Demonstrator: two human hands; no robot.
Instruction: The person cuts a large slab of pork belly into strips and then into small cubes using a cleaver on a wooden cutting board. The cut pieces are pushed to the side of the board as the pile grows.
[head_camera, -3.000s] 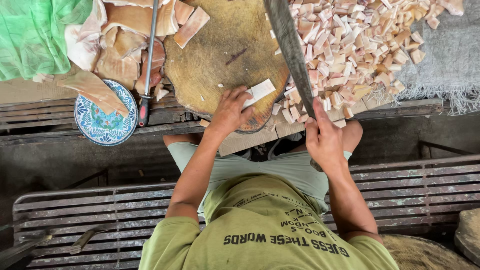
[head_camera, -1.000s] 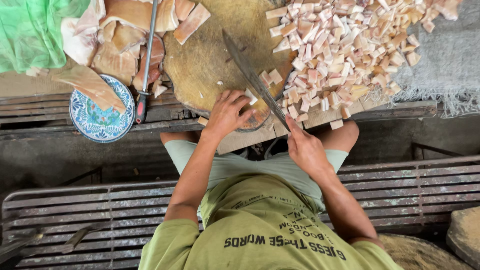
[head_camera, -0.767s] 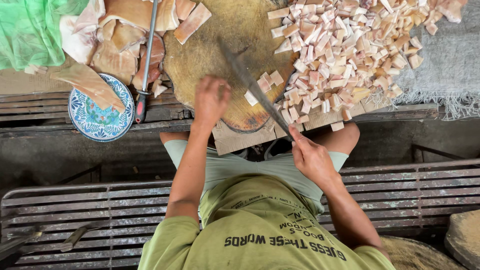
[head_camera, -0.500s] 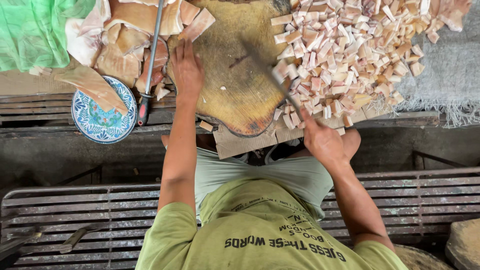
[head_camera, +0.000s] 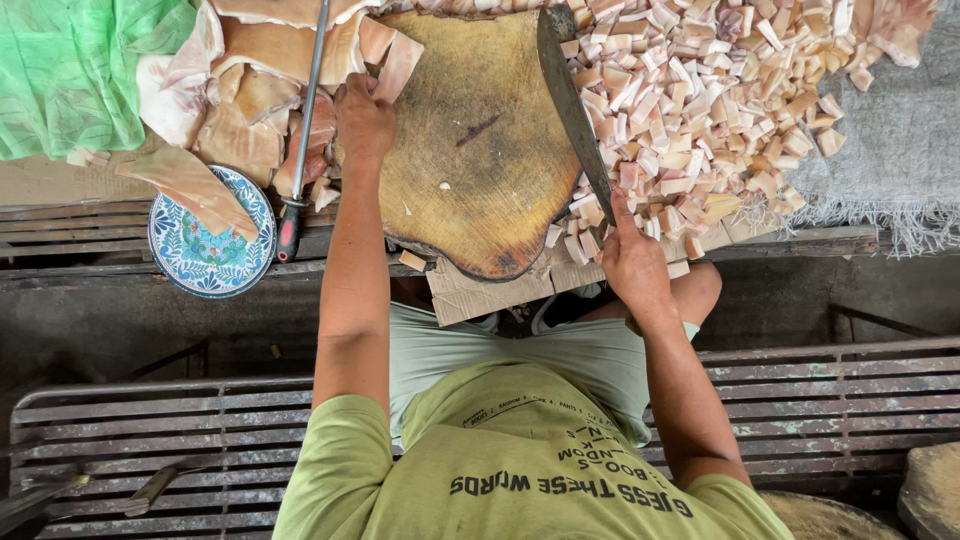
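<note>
Just one camera here, sitting on the person's head and looking straight down, pretty close. The round chopping board (head_camera: 478, 140) is sitting at 12 o'clock, their own lap and green shirt (head_camera: 520, 470) filling 6 o'clock.

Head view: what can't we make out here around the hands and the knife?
- Right hand: its grip on the knife handle is hidden by the hand itself.
- Left hand: the fingertips lie over the slabs; whether they pinch one cannot be told.
- Knife tip: close to the top edge of the head view, its end is unclear.
- Cut pieces: the pile is cut off by the top edge.
- Steel rod: its upper end is cut off at the top.
</note>
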